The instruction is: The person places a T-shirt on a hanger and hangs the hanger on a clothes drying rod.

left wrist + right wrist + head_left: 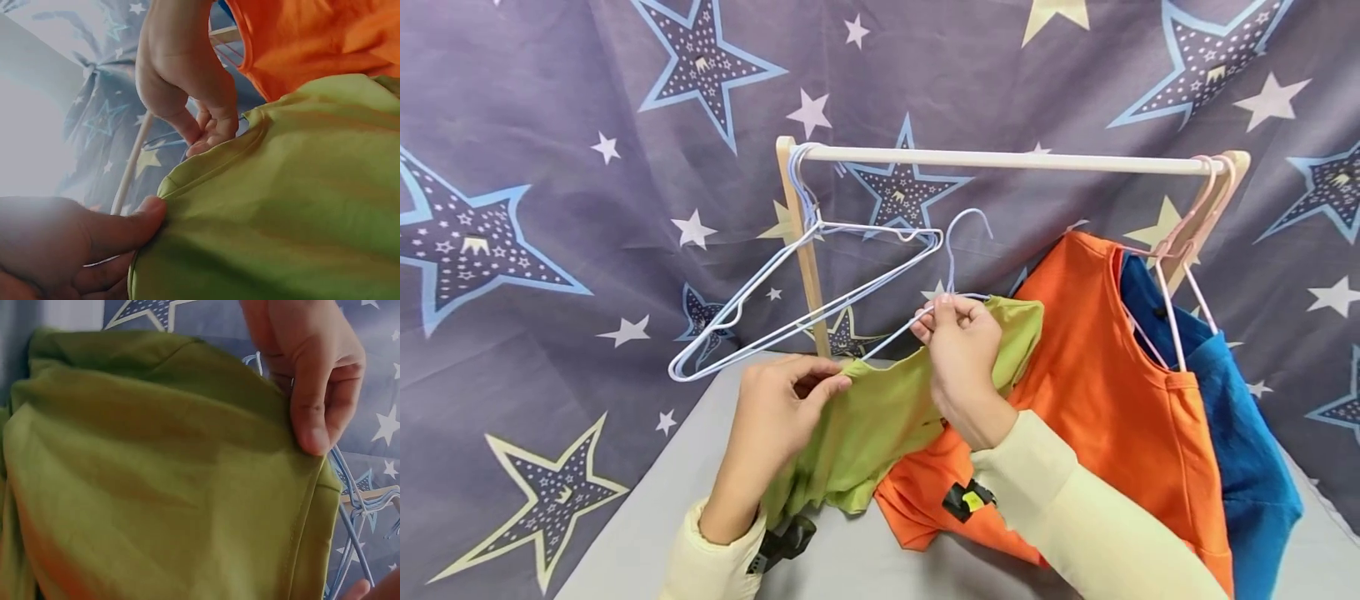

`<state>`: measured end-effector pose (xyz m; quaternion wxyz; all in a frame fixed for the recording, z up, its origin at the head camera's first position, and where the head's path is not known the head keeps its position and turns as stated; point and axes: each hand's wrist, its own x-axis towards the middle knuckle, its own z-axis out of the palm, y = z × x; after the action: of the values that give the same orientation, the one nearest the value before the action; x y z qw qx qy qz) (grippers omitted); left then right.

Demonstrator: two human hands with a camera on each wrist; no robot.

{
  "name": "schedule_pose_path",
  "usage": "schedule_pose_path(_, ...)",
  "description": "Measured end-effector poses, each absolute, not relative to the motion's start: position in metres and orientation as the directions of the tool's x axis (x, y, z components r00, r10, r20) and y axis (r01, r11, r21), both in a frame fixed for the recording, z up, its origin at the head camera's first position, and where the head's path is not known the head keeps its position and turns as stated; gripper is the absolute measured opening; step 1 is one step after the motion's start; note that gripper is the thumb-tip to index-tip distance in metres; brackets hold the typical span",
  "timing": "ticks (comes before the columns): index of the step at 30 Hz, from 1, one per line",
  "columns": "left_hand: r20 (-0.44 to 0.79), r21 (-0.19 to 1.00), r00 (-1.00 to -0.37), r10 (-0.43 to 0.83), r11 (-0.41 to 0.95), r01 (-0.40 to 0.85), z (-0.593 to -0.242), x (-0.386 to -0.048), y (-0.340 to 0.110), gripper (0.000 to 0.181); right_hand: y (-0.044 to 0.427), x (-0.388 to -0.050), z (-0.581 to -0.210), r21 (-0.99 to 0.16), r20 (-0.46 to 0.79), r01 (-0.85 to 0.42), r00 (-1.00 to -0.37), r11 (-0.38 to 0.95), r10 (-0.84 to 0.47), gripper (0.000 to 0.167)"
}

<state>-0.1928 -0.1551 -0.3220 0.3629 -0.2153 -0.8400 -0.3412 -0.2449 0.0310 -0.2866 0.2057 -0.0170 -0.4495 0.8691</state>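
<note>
A yellow-green shirt (880, 408) hangs on a pale blue wire hanger (951, 265) held up between my hands. My left hand (778, 408) pinches the shirt at its left shoulder, beside the neckline; in the left wrist view the thumb of the left hand (81, 237) presses on the fabric's edge. Just below the hook, the fingers of my right hand (966, 354) pinch the hanger. The hanger's right arm lies mostly inside the shirt, while part of its left arm shows in the neck opening. In the right wrist view, the green shirt (156, 469) covers much of the frame.
A rack with a white rail (1000, 158) stands behind. Bare pale hangers (760, 267) hang at its left end. An orange garment (1075, 333) and a blue one (1255, 450) hang on pink hangers (1172, 292) at the right. Star-printed cloth (550, 375) forms the backdrop.
</note>
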Motion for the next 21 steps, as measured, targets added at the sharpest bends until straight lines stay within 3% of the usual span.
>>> schedule_pose_path(10, 0.695, 0.523, -0.708, 0.122, 0.590, 0.615, -0.317, -0.185, -0.168, 0.013, 0.051, -0.240, -0.258, -0.870, 0.195, -0.317, -0.925, -0.378, 0.326, 0.014)
schedule_pose_path(14, 0.693, 0.508, -0.712, 0.115, 0.624, 0.594, -0.322, -0.192, -0.167, 0.014, 0.059, -0.237, -0.248, -0.886, 0.215, -0.316, -0.928, -0.339, 0.304, 0.012)
schedule_pose_path(21, 0.608, 0.467, -0.782, 0.139, 0.734, 0.494, -0.339, -0.216, -0.163, 0.020, 0.070, -0.228, -0.232, -0.908, 0.238, -0.311, -0.935, -0.281, 0.264, 0.008)
